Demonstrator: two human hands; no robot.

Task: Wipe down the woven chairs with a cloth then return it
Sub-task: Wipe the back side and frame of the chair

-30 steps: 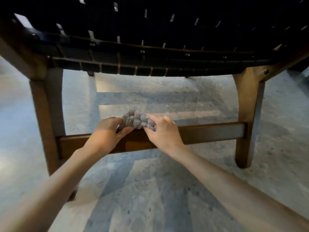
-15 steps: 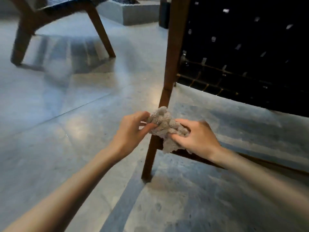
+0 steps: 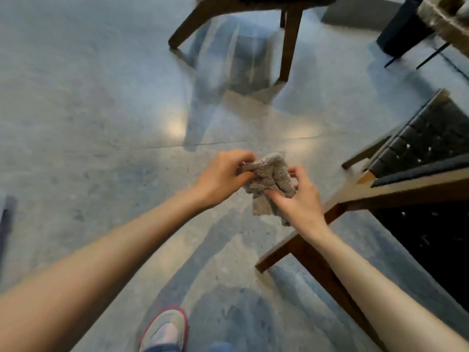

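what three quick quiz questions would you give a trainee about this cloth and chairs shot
1. True or false: the cloth lies on the floor.
2. Of the left hand and the right hand, which grips the cloth? A) left only B) right only C) both
3. Fill in: the nearest woven chair stands on the person's ____ side.
Key: 1 false, it is held above the floor; 2 C; 3 right.
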